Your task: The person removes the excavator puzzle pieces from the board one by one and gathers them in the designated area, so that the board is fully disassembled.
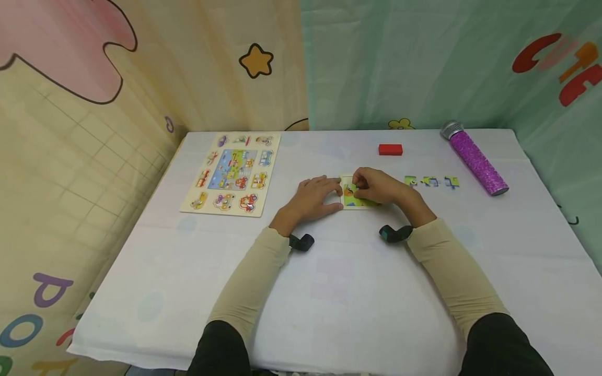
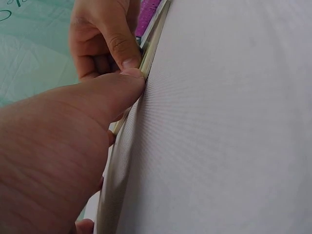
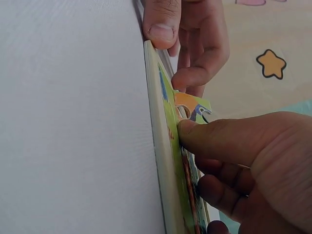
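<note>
A small jigsaw board with a pale rim and green picture lies on the white table between both hands. My left hand holds the board's left side, its thumb at the near corner and its fingertips toward the far corner. In the right wrist view, an orange-and-green puzzle piece stands tilted above the board's surface. My right hand pinches it with the thumb on its lower part; some of its fingers are hidden. Three loose puzzle pieces lie in a row to the right of the right hand.
A larger puzzle board with vehicle pictures lies at the table's left. Toward the back is a red block. A glittery purple microphone rests at the right. Printed curtains hang behind the table.
</note>
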The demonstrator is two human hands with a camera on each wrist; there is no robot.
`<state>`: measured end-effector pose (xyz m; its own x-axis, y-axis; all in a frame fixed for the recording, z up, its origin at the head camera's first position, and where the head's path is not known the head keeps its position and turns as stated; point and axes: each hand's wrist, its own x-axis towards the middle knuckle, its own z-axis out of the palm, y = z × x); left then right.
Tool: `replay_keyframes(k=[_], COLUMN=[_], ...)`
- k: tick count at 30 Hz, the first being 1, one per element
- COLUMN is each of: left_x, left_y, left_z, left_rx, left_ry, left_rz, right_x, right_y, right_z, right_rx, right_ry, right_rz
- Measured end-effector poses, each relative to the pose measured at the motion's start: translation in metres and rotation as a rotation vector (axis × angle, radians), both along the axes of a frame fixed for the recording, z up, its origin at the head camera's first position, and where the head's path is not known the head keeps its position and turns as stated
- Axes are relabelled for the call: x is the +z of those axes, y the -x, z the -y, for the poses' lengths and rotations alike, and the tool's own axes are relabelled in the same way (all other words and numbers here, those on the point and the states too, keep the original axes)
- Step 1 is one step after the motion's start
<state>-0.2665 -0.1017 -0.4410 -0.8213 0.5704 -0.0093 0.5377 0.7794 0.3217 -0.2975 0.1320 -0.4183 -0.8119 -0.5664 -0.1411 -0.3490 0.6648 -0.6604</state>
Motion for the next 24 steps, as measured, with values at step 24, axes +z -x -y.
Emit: replay_keyframes(k=[24], left_x=[0.0008], left_y=[-0.0008], left_z=[0.0003], left_rx=[0.001], left_ry=[0.013], left_rz=[0.001], right_x=[0.0023], right_y=[-0.0022], right_z=[-0.0017], right_rx=[0.005], right_ry=[-0.06], right_rz=[-0.088])
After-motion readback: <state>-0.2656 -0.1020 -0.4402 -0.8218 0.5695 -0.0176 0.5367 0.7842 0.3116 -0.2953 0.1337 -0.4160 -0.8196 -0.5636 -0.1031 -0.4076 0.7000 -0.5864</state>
